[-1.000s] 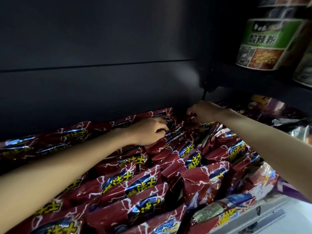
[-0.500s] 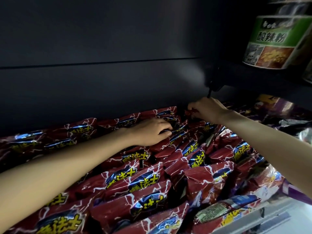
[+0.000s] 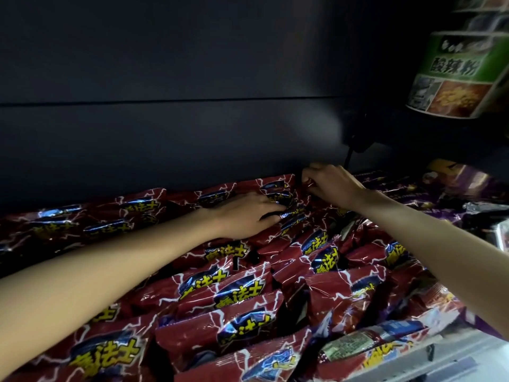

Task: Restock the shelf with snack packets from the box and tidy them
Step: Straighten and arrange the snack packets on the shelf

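The red snack packets (image 3: 220, 293) fill the shelf (image 3: 429, 362) in overlapping rows, spreading left and forward of the back corner packet (image 3: 278, 188), which serves as the landmark. The left hand (image 3: 245, 216) lies just in front of that packet, fingers curled down onto packets there (whether they actually pinch one is not clear). The right hand (image 3: 330, 183) sits immediately right of it, its grip closed on a red packet edge (image 3: 308, 184) against the dark back wall (image 3: 192, 119). That edge lies between both hands, nearer the right. Further right lie purple packets (image 3: 454, 183); above them, a green noodle cup (image 3: 457, 75).
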The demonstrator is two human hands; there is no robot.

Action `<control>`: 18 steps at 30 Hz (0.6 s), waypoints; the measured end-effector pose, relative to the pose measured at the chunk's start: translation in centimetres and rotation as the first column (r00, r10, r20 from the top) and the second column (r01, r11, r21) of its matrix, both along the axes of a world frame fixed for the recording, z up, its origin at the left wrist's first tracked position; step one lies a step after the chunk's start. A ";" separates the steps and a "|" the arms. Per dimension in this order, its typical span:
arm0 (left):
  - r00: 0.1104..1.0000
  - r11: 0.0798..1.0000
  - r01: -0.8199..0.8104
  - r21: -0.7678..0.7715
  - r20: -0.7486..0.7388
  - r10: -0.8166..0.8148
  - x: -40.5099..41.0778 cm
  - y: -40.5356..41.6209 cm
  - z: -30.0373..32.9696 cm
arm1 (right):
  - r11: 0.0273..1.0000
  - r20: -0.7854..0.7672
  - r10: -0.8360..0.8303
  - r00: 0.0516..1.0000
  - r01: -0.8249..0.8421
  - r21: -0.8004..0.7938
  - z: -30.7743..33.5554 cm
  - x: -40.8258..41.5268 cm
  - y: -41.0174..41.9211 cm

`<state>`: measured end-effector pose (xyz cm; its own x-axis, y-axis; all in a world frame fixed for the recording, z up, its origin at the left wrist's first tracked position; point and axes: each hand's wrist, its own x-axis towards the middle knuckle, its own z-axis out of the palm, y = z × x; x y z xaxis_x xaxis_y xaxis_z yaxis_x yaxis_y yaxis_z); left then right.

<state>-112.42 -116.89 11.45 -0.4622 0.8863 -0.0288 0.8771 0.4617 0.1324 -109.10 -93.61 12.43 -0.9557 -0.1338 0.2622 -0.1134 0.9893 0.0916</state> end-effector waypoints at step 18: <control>0.841 0.931 0.202 0.306 -0.541 -0.004 -0.1 -10.4 4.1 | 0.978 -0.145 0.140 0.980 -0.160 -0.135 4.8 3.7 -7.4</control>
<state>-112.51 -127.24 15.56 -0.2245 0.8372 0.4986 0.8971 0.3774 -0.2297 -105.44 -101.06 17.21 -0.8827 -0.2241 0.4132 -0.2579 0.9658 -0.0270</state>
